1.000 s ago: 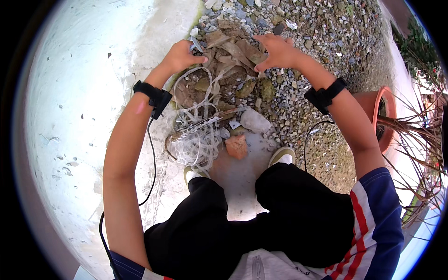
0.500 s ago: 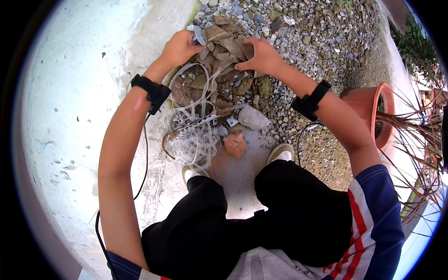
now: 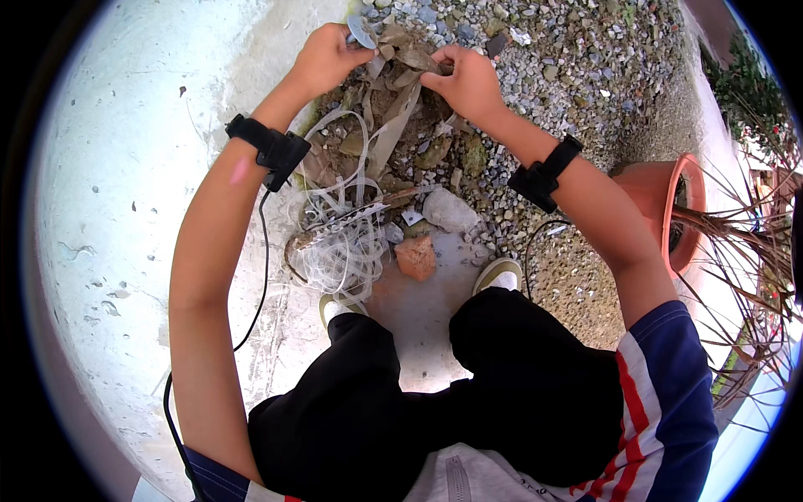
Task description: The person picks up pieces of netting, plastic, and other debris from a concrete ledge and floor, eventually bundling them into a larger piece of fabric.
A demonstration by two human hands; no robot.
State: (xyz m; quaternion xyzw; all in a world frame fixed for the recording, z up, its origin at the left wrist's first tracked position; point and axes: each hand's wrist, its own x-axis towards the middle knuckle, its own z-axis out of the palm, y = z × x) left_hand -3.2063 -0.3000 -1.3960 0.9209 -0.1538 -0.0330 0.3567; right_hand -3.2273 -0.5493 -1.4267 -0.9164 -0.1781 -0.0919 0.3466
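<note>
Gathering the dry leaves (image 3: pixel 393 100), we keep our left hand (image 3: pixel 322 58) closed on the bundle's far edge and our right hand (image 3: pixel 464 79) pinched on a leaf beside it. The pile lies on the gravel (image 3: pixel 569 75), between both grips, above the tangled white line (image 3: pixel 343 243). We should pull leaves free gently, clear of that tangle. Since a second ago, both hands have drawn closer together, farther from us.

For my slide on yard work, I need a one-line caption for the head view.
Both hands, left hand and right hand, grip dry brown leaves above tangled white netting beside gravel.
</note>
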